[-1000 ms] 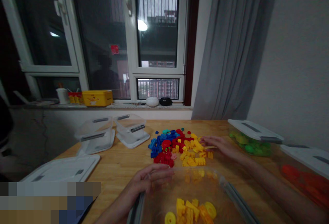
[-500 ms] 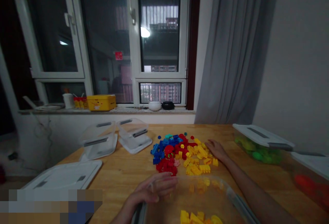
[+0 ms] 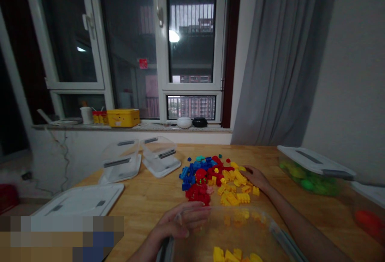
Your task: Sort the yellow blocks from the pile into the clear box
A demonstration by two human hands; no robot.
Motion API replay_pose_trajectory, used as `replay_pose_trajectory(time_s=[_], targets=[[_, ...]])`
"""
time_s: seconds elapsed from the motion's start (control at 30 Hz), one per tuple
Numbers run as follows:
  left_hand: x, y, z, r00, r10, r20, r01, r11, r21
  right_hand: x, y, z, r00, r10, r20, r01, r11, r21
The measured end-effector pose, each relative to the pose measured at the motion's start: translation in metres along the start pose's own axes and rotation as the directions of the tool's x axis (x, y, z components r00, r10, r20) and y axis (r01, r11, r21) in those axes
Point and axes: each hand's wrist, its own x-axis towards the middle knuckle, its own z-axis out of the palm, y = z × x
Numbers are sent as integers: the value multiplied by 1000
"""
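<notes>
A heap of toy bricks [image 3: 215, 180] lies in the middle of the wooden table [image 3: 141, 200]: blue at the left, red in the centre, yellow at the right. My right hand [image 3: 255, 177] rests among the yellow bricks [image 3: 233, 196] at the heap's right edge, fingers curled on them. My left hand [image 3: 177, 224] grips the near-left rim of a clear plastic tub [image 3: 237, 234] in front of me. A few yellow bricks lie in that tub.
Two empty clear tubs [image 3: 120, 161] [image 3: 159, 156] stand on their lids at the back left. A white lid [image 3: 80, 200] lies at the near left. A lidded tub of green pieces [image 3: 313, 170] sits at the right, red pieces [image 3: 369, 222] beyond it. A windowsill holds a yellow box [image 3: 123, 117].
My head has lifted and turned a little, so everything sits lower in the view. My right hand has drawn in closer to the yellow bricks. My left hand stays on the tub rim.
</notes>
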Motion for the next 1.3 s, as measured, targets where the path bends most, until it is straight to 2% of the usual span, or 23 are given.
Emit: replay_pose_trajectory(time_s=[0.3,0.67,0.83,1.03,1.3], targets=[[-2,-5,-10,1000,-28,-5,29,999,32,-5,-19,-12,996,64,58,-70,991,114],[-3,1,-3,1000,-19,0,19,1000,19,-4,-33,-29,983,107,151,-132,977,169],[-2,-1,-5,1000,-19,14,19,1000,17,-7,-47,-37,977,8,213,-52,979,199],[-3,-3,-7,1000,-24,11,24,999,30,-1,-74,-54,986,-65,151,41,988,152],[0,-1,-7,1000,-28,5,28,999,32,-4,-129,-73,969,-201,142,182,974,134]])
